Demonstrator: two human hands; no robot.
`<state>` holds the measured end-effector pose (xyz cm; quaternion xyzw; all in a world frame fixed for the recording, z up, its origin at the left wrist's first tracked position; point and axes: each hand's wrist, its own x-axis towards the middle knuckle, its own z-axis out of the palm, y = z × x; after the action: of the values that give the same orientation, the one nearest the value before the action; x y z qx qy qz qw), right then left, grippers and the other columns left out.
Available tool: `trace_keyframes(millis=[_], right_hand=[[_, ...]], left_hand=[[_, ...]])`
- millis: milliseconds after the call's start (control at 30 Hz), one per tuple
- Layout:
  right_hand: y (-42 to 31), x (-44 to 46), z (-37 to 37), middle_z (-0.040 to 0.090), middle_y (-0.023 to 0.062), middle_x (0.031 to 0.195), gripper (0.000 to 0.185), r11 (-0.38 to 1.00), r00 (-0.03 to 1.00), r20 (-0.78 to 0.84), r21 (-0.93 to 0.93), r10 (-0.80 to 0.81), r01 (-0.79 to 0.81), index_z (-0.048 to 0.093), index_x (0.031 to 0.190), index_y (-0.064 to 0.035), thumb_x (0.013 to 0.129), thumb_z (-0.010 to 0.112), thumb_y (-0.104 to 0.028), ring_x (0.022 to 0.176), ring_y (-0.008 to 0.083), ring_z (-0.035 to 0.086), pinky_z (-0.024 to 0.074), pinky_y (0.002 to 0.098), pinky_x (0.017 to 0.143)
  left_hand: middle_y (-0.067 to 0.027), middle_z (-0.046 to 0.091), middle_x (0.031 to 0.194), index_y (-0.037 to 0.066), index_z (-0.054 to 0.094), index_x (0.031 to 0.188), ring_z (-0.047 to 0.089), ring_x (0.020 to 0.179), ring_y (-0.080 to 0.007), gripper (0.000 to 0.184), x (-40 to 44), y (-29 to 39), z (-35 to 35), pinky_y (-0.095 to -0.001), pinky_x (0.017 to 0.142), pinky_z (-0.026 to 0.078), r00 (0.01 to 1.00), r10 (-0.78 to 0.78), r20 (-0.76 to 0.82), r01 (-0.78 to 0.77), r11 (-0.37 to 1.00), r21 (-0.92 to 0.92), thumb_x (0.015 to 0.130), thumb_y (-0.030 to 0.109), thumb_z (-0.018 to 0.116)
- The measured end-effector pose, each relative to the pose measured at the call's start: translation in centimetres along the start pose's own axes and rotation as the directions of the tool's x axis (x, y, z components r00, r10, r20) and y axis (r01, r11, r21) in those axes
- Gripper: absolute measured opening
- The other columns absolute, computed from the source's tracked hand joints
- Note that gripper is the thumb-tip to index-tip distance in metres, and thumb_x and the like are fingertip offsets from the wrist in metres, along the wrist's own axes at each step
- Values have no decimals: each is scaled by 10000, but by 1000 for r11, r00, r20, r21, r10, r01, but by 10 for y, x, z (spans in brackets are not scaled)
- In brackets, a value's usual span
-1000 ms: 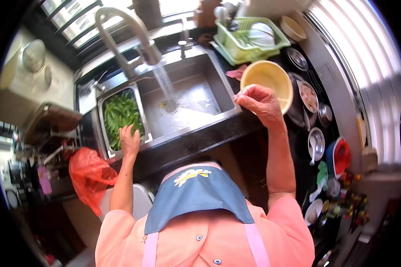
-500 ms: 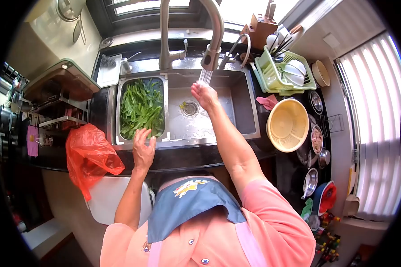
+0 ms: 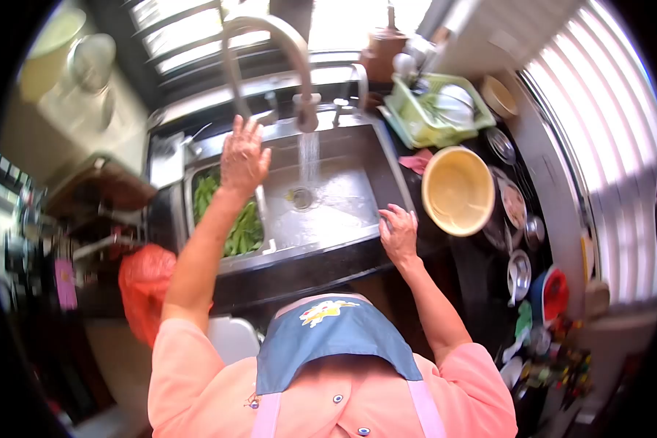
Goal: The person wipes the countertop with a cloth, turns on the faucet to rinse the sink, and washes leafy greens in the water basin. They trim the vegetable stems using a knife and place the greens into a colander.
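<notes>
My left hand (image 3: pixel 244 155) is stretched out above the left basin, fingers extended and holding nothing, with its tips near the base of the tall faucet (image 3: pixel 308 118). Water (image 3: pixel 309 157) streams from that faucet into the right basin (image 3: pixel 343 182). Below my left arm, leafy greens (image 3: pixel 244 230) fill the left basin and are partly covered by the arm. My right hand (image 3: pixel 398 232) is at the right front corner of the sink, fingers loosely bent and apart, with nothing in them. Whether it touches the rim I cannot tell.
A yellow plastic basin (image 3: pixel 458 191) stands right of the sink, beside a pink cloth (image 3: pixel 417 161). Behind it is a green dish rack (image 3: pixel 438 109) with bowls. At the left front hangs a red plastic bag (image 3: pixel 147 285). A smaller curved tap (image 3: pixel 360 87) rises behind the sink.
My right hand has left the running water and come down to the sink's right front corner. My left hand has moved from the greens up toward the faucet. The view has turned.
</notes>
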<state>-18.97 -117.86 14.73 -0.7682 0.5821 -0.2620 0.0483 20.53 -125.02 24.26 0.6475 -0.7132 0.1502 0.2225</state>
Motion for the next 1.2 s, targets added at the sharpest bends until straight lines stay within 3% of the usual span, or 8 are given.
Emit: trace_keyframes(millis=[233, 333, 433, 533, 700, 933, 1100, 1200], right_hand=[[74, -168, -114, 660, 92, 1170, 148, 865, 813, -439, -141, 381, -482, 746, 989, -115, 856, 690, -143, 1102, 304, 626, 409, 544, 1063], [99, -262, -141, 658, 96, 1147, 136, 687, 661, -541, -195, 520, -700, 744, 972, -121, 847, 693, -143, 1086, 311, 627, 416, 534, 1049], [120, -353, -166, 650, 115, 1148, 153, 478, 497, -638, -221, 589, -850, 737, 975, -122, 828, 702, -145, 1049, 336, 619, 450, 512, 964], [152, -431, -189, 644, 134, 1169, 224, 301, 368, -718, -227, 591, -926, 716, 1056, -115, 835, 692, -144, 1053, 352, 617, 464, 497, 928], [203, -506, -230, 574, 165, 1320, 405, -16, 127, -642, -213, 756, -977, 590, 1311, -72, 915, 632, -145, 1226, 379, 544, 461, 485, 1024], [271, -544, -253, 705, 195, 1020, 253, -82, 132, -609, -311, 782, -947, 686, 1094, -46, 1006, 485, -172, 958, 420, 677, 540, 543, 836], [317, -549, -235, 654, 277, 875, 240, 98, 127, -584, -81, 802, -992, 667, 928, 52, 992, 495, -103, 839, 466, 639, 523, 532, 750], [271, -492, -219, 566, 254, 1224, 348, 369, 559, -540, -426, 629, -826, 536, 1327, 39, 1008, 493, -92, 1142, 436, 544, 430, 495, 1001]], left_hand=[[-205, 498, 1486, 33, 685, 1254, 497, 1327, -363, 431, 118, -36, 114, -459, 1145, 384, 813, 166, 558, -332, 919, 212, 912, 289, 630], [-163, 560, 1450, 59, 431, 1514, 396, 1447, -316, 594, 150, -118, 232, -432, 1255, 202, 818, 565, 109, -575, 806, 139, 950, 230, 510], [-64, 624, 1278, 47, 480, 1409, 601, 1157, -208, 653, 155, -135, 266, -377, 1073, 477, 919, -123, 374, 394, 288, -873, 845, 165, 787], [-145, 550, 1434, 122, 416, 1513, 460, 1394, -290, 719, 144, -88, 186, -441, 1203, 314, 901, -8, 433, -44, 993, 110, 883, 261, 733], [-241, 460, 1519, 85, 413, 1527, 378, 1448, -400, 741, 136, -39, 110, -595, 1217, 203, 679, -119, 724, -506, 638, 580, 858, 320, 628], [-220, 682, 1182, 50, 643, 1316, 653, 1037, -368, 559, 86, -45, 133, -483, 931, 489, 824, 126, 553, -463, 712, 528, 879, 398, 664], [-249, 503, 1454, 34, 493, 1434, 403, 1420, -428, 651, 3, 42, 76, -435, 1194, 343, 957, 221, 186, -245, 962, 118, 861, 256, 707], [-238, 490, 1472, 65, 525, 1422, 410, 1416, -424, 598, -39, 14, 75, -449, 1174, 364, 972, -82, 222, 65, 995, 81, 871, 235, 681]])
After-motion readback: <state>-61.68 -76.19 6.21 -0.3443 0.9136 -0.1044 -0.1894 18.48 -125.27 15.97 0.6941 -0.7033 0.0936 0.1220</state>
